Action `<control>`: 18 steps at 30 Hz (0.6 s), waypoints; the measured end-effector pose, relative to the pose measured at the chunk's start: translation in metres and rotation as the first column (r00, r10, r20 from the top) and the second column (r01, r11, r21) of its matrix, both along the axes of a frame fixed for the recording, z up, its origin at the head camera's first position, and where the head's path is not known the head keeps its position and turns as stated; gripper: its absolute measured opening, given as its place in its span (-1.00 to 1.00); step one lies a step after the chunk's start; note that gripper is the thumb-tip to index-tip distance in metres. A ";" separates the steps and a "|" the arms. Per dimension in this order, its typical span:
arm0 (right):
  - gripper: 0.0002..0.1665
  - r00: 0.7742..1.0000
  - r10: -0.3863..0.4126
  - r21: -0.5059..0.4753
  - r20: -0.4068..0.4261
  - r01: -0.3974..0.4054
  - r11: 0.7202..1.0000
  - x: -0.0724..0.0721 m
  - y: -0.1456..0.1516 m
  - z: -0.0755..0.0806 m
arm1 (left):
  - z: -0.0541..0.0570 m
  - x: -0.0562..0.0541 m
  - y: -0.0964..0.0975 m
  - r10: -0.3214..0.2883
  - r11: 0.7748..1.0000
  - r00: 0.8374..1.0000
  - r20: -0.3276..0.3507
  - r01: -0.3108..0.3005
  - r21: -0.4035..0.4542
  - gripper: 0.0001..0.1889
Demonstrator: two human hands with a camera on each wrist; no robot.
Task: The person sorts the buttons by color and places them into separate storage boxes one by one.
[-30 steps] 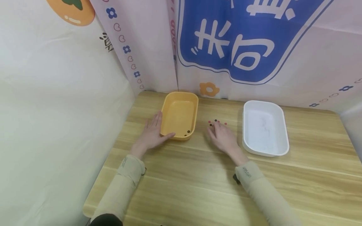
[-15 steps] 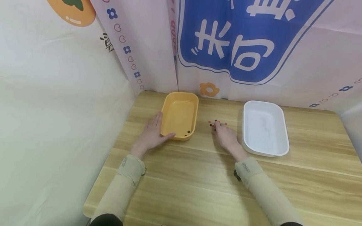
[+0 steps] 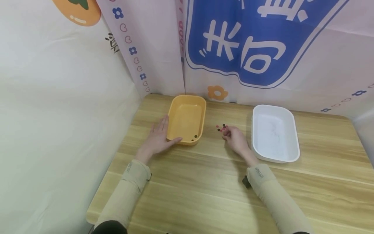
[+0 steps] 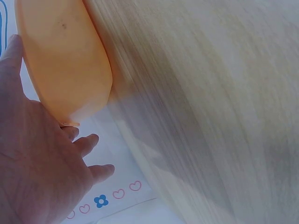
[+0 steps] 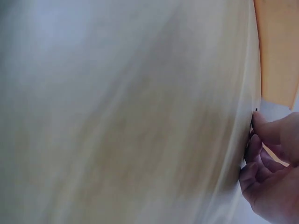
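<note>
My left hand (image 3: pixel 155 140) rests against the left side of a yellow tray (image 3: pixel 172 110), fingers straight, its thumb reaching along the near rim. Two small black pieces (image 3: pixel 195 136) lie in that tray's near right corner. To the right, my right hand (image 3: pixel 237 140) is low over the table with fingers bent at a scatter of small round red and black pieces (image 3: pixel 218 129). Thumb and fingers come close together in the right wrist view, with a tiny dark spot (image 5: pixel 256 110) by the fingertip. Whether a piece is pinched between them cannot be made out.
A white tray (image 3: pixel 274 133) stands to the right of my right hand. The wooden table (image 3: pixel 193 188) ends at a printed cloth (image 3: pixel 163 48) hanging behind it, and a pale cloth (image 3: pixel 64 130) hangs along its left side.
The right hand has shifted a little to the right and its fingers have bent in more at the pieces. The rightmost red piece is out of sight now. The left hand stays put.
</note>
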State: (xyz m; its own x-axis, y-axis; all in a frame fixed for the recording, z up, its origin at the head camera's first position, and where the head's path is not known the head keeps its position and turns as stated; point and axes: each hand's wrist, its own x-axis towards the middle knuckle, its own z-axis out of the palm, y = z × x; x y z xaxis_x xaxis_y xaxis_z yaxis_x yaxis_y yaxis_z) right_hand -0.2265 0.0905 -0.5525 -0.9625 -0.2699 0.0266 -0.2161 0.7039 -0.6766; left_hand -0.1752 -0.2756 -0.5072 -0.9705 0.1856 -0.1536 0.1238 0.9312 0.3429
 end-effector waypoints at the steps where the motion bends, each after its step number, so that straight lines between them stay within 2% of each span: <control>1: -0.90 1.000 0.002 0.000 -0.009 -0.002 1.000 0.000 0.000 -0.001 | 0.000 0.000 0.000 0.002 1.000 1.000 0.000 -0.002 0.003 0.33; 8: -0.86 0.999 -0.020 -0.032 -0.030 0.019 0.999 -0.003 0.000 -0.008 | -0.001 0.000 0.000 0.000 1.000 1.000 -0.004 0.000 -0.010 0.33; 13: -0.84 0.999 -0.021 -0.088 -0.025 0.019 0.996 0.002 -0.002 0.001 | 0.000 0.000 0.000 0.001 1.000 1.000 0.001 -0.001 0.002 0.33; 18: -0.81 0.994 0.014 -0.052 -0.108 -0.019 0.998 0.005 -0.008 0.009 | 0.000 0.000 -0.001 0.002 1.000 1.000 0.013 -0.002 0.015 0.31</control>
